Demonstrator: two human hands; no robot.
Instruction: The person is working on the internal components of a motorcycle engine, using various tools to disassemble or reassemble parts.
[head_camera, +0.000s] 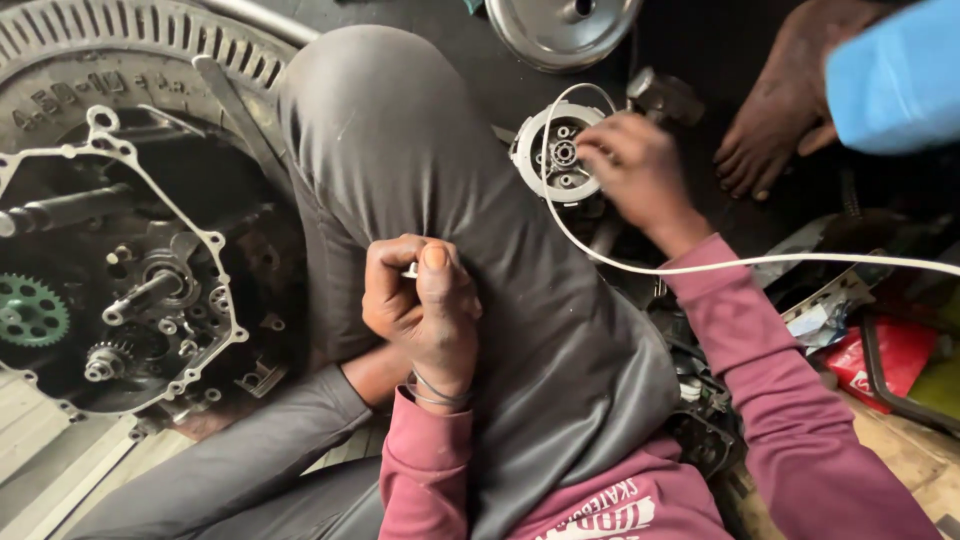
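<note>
Head view. My left hand: grip pinched together on 1 small metal piece, resting on my raised knee. My right hand: fingertips closed onto 1 round grey hub part lying on the floor beyond the knee. Best handled, I judge, by steadying the hub flat while working its centre. 1 white cable loops around the hub. 1 opened engine case, left. 1 bare foot of another person, just beside.
</note>
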